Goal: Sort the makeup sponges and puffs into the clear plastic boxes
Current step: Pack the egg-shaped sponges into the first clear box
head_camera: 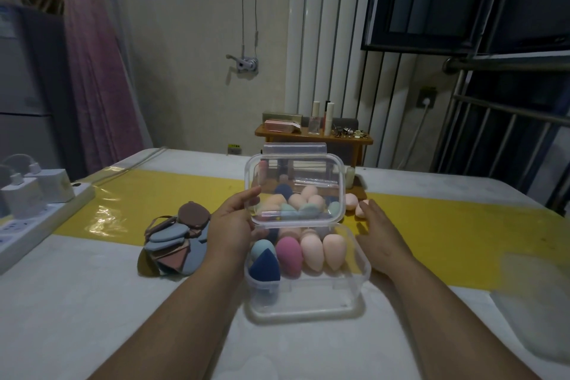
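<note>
A clear plastic box (308, 299) stands on the table in front of me, holding several egg-shaped makeup sponges (311, 251) in blue, pink and peach. Its clear lid (294, 165) is raised upright, and my left hand (234, 222) grips the lid's left edge. More sponges show through the lid behind it. My right hand (381, 234) lies flat to the right of the box, its fingertips touching a peach sponge (360, 208) on the table. A second peach sponge (351, 201) lies beside that one. A pile of flat puffs (177, 241) in blue, brown and pink sits left of the box.
A white power strip with chargers (34, 203) lies at the table's left edge. A yellow strip (462, 234) crosses the white table. Behind the table a small wooden stand (314, 136) carries bottles and cosmetics. A clear plastic object (533, 315) sits at the right edge.
</note>
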